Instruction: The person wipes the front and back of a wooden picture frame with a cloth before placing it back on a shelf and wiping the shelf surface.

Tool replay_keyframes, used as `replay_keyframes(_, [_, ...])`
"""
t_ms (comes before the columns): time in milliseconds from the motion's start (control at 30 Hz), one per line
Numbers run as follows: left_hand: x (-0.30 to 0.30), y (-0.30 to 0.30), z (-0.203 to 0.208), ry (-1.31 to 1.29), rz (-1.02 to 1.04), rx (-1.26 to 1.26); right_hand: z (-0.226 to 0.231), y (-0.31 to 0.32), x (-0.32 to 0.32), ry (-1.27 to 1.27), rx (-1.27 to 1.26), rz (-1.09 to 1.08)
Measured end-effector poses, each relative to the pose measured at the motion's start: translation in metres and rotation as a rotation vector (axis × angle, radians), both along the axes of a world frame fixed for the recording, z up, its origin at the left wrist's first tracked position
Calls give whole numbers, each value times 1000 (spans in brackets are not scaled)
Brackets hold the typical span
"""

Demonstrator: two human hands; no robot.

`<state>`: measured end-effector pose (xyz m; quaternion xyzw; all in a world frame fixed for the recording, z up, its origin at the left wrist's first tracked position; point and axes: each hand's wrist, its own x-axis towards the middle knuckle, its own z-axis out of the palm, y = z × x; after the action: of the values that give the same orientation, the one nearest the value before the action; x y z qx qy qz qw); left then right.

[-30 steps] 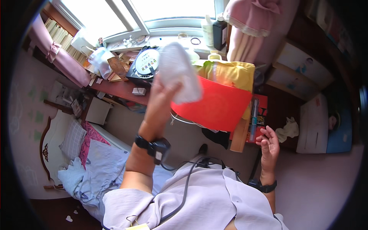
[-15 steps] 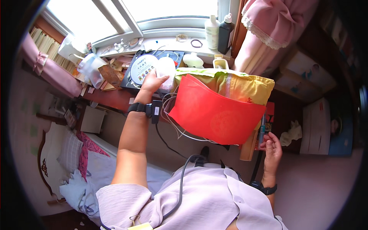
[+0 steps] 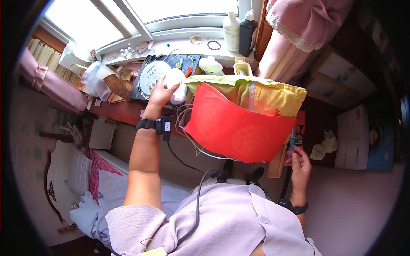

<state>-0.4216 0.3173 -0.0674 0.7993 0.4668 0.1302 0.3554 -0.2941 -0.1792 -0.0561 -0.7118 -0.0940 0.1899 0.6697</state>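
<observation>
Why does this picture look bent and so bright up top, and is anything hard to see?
Head view: the fisheye lens bends straight edges toward its dark rim; head view: glare turns the window almost white, hiding the outdoors; head view: the white bundle by the left hand loses detail, while the red sheet stays fairly clear.

"What stands on the windowsill [image 3: 183, 43]?"
"At its right end, a white bottle [image 3: 231, 35] and a black bottle [image 3: 247, 33] — with a dark bracelet [image 3: 214, 48] left of them."
"And on the bed [image 3: 113, 187]?"
"A checked pillow [image 3: 79, 176] beside the headboard [image 3: 55, 181], and a pale blue blanket [image 3: 87, 213] bunched near that same end."
"Any curtains?"
"Pink ones: a left curtain [image 3: 55, 87], tied back, and a right curtain [image 3: 290, 25] — lace-edged."
</observation>
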Motion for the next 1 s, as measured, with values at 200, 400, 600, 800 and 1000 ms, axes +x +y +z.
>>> replay_keyframes(200, [-6, -9, 10, -119, 80, 131, 3, -6, 13, 8, 10, 55])
replay_keyframes(400, [-9, -13, 19, -621, 176, -15, 1, -24, 27, -11, -3, 83])
replay_keyframes(600, [-18, -31, 19, -664, 264, -147, -7, -37, 33, -50, -41, 115])
replay_keyframes(800, [-30, -24, 5, -486, 154, 155, -7, -29, 29, 3, -50, 149])
replay_keyframes(1000, [-23, -42, 29, -249, 141, 278, -11, -24, 24, 31, -55, 154])
